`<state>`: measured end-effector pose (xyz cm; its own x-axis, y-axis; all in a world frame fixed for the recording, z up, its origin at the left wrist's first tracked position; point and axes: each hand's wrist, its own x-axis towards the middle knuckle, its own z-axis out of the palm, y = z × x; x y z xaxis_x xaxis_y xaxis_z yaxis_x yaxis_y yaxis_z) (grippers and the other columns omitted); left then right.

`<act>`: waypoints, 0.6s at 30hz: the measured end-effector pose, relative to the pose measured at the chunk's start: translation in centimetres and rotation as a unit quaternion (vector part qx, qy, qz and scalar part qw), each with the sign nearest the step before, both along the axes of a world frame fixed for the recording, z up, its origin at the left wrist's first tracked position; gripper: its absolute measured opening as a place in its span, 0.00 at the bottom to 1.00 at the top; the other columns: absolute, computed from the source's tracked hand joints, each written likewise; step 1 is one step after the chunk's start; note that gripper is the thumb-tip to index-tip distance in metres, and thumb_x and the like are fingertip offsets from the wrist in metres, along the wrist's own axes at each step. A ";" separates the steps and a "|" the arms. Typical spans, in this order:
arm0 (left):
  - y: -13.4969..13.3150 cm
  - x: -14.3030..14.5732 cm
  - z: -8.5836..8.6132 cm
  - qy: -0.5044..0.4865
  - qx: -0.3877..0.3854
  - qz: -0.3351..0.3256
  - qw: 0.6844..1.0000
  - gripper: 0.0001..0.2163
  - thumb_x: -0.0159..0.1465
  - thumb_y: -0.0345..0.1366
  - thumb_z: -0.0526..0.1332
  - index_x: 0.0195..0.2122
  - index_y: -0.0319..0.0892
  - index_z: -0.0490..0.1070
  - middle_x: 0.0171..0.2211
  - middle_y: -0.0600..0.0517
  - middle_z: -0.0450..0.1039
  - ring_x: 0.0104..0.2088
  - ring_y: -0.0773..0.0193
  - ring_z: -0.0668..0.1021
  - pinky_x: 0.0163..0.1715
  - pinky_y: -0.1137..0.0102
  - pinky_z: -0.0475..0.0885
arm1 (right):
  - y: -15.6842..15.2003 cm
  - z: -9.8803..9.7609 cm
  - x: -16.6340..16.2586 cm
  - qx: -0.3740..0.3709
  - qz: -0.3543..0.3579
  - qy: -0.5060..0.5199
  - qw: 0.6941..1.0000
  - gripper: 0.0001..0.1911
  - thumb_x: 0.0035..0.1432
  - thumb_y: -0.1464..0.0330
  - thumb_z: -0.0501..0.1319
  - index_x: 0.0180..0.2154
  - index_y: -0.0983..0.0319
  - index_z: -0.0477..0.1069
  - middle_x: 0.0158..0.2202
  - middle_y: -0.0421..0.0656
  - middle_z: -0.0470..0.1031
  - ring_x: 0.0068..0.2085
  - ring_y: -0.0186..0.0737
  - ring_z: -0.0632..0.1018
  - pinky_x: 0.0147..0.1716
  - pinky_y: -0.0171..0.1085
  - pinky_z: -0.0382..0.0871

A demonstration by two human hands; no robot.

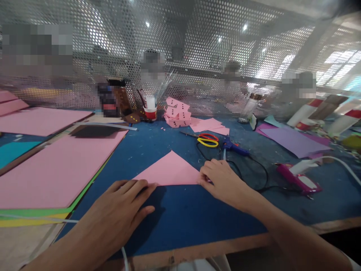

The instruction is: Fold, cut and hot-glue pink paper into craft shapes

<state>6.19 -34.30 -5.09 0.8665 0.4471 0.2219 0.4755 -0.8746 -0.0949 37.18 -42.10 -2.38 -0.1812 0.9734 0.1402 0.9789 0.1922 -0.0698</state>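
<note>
A pink sheet of paper (171, 171), folded into a triangle, lies on the blue tabletop with its peak pointing away from me and its long straight edge toward me. My left hand (124, 205) rests on the left corner, fingers stretched out along the edge and thumb apart. At the opposite corner, my right hand (218, 177) has its fingers curled, with thumb and fingertips pinching the paper. Just beyond the right hand are scissors (208, 140) with red and yellow handles and a blue glue gun (235, 146) with a black cord.
Pink sheets (59, 169) are stacked at the left over green and yellow ones. Behind stand folded pink paper pieces (177, 113) and a red-and-white cup (150, 111). Purple sheets (296, 139) and a magenta device (299, 178) lie right. A perforated metal screen (197, 49) closes the back.
</note>
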 end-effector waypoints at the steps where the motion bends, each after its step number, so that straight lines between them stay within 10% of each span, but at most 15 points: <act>1: 0.0 0.1 0.0 -0.001 0.002 -0.002 1.000 0.19 0.73 0.45 0.53 0.63 0.49 0.67 0.54 0.47 0.74 0.50 0.53 0.75 0.49 0.58 0.63 | 0.0 0.0 0.1 -0.001 0.000 0.000 1.000 0.10 0.68 0.68 0.58 0.31 0.60 0.69 0.36 0.42 0.74 0.40 0.42 0.72 0.42 0.42 0.60; 18: 0.1 0.7 0.1 0.010 -0.020 0.005 1.000 0.21 0.72 0.48 0.54 0.65 0.55 0.64 0.52 0.48 0.74 0.47 0.52 0.74 0.46 0.56 0.62 | -0.5 0.8 0.3 -0.002 -0.003 -0.019 1.000 0.11 0.69 0.68 0.57 0.32 0.60 0.70 0.37 0.42 0.74 0.41 0.42 0.71 0.42 0.42 0.59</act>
